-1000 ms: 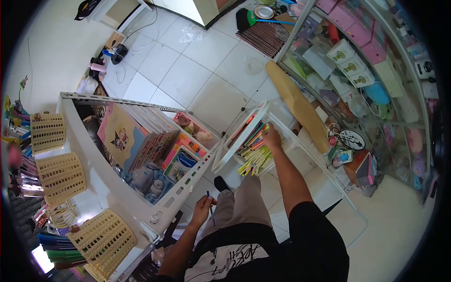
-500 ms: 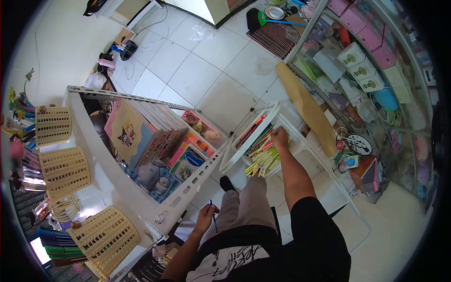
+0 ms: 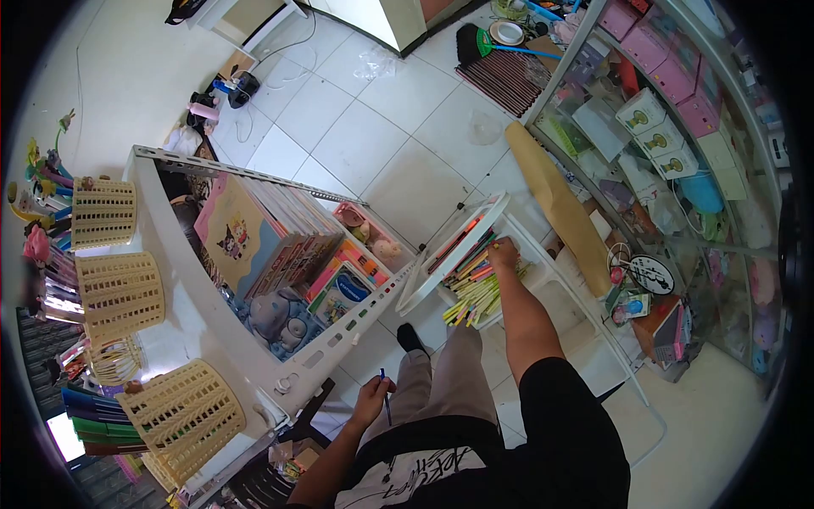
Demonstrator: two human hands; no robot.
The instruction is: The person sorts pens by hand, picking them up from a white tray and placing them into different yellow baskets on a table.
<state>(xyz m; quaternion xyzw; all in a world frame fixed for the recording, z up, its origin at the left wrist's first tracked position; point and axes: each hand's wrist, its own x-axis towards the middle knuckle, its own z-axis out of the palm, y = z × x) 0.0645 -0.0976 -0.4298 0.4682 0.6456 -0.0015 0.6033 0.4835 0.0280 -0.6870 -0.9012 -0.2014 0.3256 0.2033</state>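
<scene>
My left hand (image 3: 371,400) is low in front of my lap, its fingers closed around a blue pen (image 3: 387,409) that stands nearly upright. Farther forward, my right hand (image 3: 504,252) reaches into a white plastic drawer unit (image 3: 415,299). Its curled fingers rest at the upper edge of a heap of pencils or pens (image 3: 476,297), mostly yellow-green with some orange and dark ones. What those fingers hold, if anything, is hidden. Red and dark pens (image 3: 455,242) lie in a narrow section beside the heap.
On the left, a white shelf unit holds books (image 3: 246,225), a blue plush toy (image 3: 275,318) and a pink box (image 3: 369,229). Woven baskets (image 3: 182,411) with pens stand along its edge. Rolled brown paper (image 3: 560,212) leans near a glass cabinet (image 3: 729,229) on the right.
The whole view has shifted slightly as my head moved. My right hand stays at the pencil heap with only a small shift, and my left hand still holds the blue pen.
</scene>
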